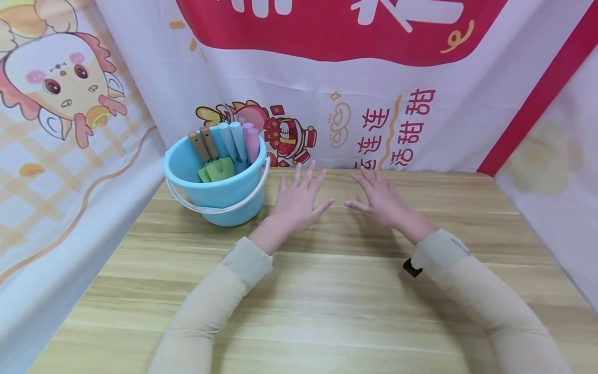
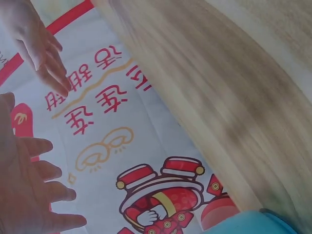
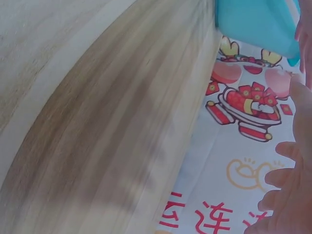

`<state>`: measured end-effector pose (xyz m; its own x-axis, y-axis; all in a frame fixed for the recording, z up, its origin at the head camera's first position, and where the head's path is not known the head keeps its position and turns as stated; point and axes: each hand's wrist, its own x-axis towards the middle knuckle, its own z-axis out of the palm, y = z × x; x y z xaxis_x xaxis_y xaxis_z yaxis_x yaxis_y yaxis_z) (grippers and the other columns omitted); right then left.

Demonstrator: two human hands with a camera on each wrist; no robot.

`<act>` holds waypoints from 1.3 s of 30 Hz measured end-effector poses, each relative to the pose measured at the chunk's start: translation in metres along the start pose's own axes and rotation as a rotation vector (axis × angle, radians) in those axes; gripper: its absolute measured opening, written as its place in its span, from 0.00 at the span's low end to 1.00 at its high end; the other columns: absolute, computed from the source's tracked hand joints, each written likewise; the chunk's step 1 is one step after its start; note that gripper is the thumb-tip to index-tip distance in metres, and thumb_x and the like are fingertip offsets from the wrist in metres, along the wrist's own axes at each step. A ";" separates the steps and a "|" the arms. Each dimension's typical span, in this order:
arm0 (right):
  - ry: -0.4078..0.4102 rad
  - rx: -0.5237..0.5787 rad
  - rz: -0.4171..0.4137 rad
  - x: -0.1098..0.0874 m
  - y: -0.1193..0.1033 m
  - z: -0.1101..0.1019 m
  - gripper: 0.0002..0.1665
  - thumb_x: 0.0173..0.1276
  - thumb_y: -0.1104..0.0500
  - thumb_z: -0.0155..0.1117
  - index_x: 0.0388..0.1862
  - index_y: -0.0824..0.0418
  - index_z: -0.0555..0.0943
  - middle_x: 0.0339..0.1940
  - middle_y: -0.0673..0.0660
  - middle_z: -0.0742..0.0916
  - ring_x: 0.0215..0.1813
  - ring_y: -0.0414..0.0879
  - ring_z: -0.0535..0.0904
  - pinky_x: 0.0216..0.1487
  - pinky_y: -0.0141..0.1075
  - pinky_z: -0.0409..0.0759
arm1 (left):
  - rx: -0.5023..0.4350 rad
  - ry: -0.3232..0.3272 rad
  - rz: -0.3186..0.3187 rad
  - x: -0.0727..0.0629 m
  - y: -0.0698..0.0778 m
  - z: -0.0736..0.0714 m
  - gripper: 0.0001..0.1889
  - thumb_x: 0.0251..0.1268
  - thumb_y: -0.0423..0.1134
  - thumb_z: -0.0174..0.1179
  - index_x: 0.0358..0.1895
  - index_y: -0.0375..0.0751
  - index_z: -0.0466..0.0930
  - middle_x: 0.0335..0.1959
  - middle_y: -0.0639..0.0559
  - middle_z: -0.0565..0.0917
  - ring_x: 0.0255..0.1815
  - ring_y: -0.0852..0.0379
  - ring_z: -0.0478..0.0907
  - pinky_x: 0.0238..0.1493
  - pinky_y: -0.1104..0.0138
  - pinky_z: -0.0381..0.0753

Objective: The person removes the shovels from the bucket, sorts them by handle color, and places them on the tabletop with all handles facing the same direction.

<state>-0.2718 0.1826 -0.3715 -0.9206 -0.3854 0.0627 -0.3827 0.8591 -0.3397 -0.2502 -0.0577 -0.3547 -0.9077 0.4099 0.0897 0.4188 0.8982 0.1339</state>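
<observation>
In the head view my left hand [image 1: 299, 202] is held over the table with its fingers spread, just right of a light blue bucket [image 1: 219, 195]. My right hand [image 1: 380, 200] hovers across from it, fingers spread as well, and holds nothing. The bucket has a white handle [image 1: 224, 209] hanging at its front. Inside stand small tools: green shovels [image 1: 220, 169] with brown handles, light blue handles [image 1: 233, 140] and pink-purple handles [image 1: 252, 143]. The lower ends of the blue and pink ones are mostly hidden. Both wrist views show spread fingers and part of the bucket.
The wood-grain table [image 1: 303, 306] ends at a white printed cloth [image 1: 299, 78] with red lettering at the back. Another patterned cloth [image 1: 60, 119] hangs along the left side. A small black object [image 1: 412, 267] shows at the right sleeve cuff.
</observation>
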 end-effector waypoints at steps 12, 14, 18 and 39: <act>-0.004 0.004 -0.096 -0.010 -0.030 -0.006 0.50 0.76 0.38 0.60 0.84 0.58 0.53 0.84 0.65 0.47 0.82 0.69 0.35 0.73 0.72 0.40 | -0.023 0.087 0.044 -0.024 -0.009 -0.019 0.38 0.80 0.65 0.40 0.85 0.53 0.48 0.85 0.49 0.40 0.84 0.42 0.31 0.77 0.38 0.43; -0.006 0.017 -0.105 -0.011 -0.035 -0.007 0.49 0.76 0.38 0.60 0.85 0.58 0.53 0.84 0.65 0.47 0.82 0.69 0.36 0.74 0.71 0.40 | -0.031 0.111 0.051 -0.028 -0.012 -0.022 0.37 0.80 0.64 0.42 0.84 0.52 0.51 0.85 0.49 0.41 0.84 0.42 0.33 0.77 0.38 0.44; -0.012 0.046 -0.125 -0.010 -0.042 -0.009 0.49 0.76 0.38 0.59 0.85 0.58 0.53 0.85 0.63 0.47 0.82 0.69 0.36 0.75 0.70 0.40 | -0.022 0.173 0.076 -0.037 -0.018 -0.029 0.36 0.80 0.62 0.45 0.83 0.51 0.55 0.85 0.48 0.46 0.84 0.42 0.39 0.77 0.38 0.49; 0.304 0.367 -0.298 0.002 -0.088 -0.003 0.34 0.78 0.50 0.62 0.78 0.58 0.67 0.83 0.55 0.62 0.81 0.55 0.57 0.79 0.54 0.54 | -0.211 0.589 0.099 -0.073 -0.086 -0.073 0.27 0.80 0.51 0.52 0.74 0.40 0.72 0.76 0.42 0.69 0.78 0.42 0.62 0.75 0.47 0.63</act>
<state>-0.2399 0.1075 -0.3384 -0.7785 -0.4323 0.4550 -0.6276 0.5334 -0.5671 -0.2179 -0.1768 -0.3004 -0.7232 0.2794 0.6315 0.5507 0.7852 0.2833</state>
